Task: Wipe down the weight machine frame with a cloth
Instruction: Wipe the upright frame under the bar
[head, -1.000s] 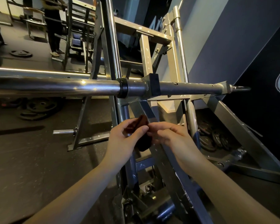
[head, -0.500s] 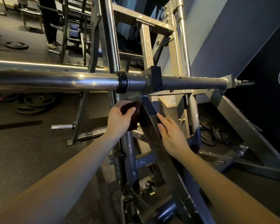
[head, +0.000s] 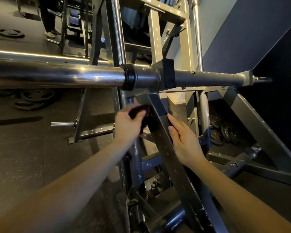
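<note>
A grey steel weight machine frame (head: 165, 148) fills the middle of the view, with a slanted strut running down from a thick chrome bar (head: 57, 76). My left hand (head: 127, 126) grips a dark maroon cloth (head: 141, 110) and holds it against the left side of the strut, just under the bar's black collar. My right hand (head: 185, 140) lies flat on the strut's right face, fingers straight and pointing up along it. Much of the cloth is hidden behind my fingers.
Black weight plates lie on the dark rubber floor at left (head: 35, 98) and stacked low at right (head: 223, 132). A short chrome peg (head: 62, 123) sticks out of a side leg. A person's legs (head: 49, 17) stand at the far back. A dark wall (head: 259, 39) closes the right side.
My hands parted after both holding the cloth. The left carried it up to the strut under the bar, and the right settled flat on the strut's right face.
</note>
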The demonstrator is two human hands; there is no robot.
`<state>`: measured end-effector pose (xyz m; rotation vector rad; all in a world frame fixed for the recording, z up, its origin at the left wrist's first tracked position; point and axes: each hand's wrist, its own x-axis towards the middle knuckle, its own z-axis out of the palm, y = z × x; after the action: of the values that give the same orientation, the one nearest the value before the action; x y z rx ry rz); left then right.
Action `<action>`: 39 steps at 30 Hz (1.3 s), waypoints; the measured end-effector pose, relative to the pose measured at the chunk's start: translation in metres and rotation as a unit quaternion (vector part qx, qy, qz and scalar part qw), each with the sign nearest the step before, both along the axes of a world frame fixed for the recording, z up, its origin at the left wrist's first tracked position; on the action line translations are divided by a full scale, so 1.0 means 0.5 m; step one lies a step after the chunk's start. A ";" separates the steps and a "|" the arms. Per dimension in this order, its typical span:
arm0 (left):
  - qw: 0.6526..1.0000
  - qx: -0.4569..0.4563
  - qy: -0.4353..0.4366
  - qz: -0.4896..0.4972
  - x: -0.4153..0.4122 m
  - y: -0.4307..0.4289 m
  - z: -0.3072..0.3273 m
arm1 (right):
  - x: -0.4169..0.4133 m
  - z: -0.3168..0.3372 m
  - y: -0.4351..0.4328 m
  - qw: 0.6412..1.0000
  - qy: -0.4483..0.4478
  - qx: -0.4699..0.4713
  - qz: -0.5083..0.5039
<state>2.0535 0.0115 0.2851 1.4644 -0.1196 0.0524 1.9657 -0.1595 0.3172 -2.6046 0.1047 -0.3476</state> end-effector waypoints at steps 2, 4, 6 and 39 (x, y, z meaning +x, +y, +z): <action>1.000 0.016 -0.013 0.012 0.043 0.007 0.004 | 0.000 -0.001 -0.001 1.000 0.000 -0.001 -0.002; 0.999 0.022 -0.044 -0.006 0.007 0.002 -0.012 | 0.001 -0.002 -0.002 1.000 -0.003 -0.002 -0.002; 0.994 0.055 -0.080 -0.039 -0.081 -0.005 -0.049 | 0.004 -0.004 -0.003 1.000 -0.006 -0.004 -0.002; 0.977 0.105 -0.164 -0.089 -0.157 -0.014 -0.067 | 0.005 -0.002 0.003 1.000 -0.004 0.007 0.000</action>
<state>1.9748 0.0046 0.2516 1.6407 -0.5387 0.1384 1.9682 -0.1581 0.3163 -2.5880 0.1027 -0.3566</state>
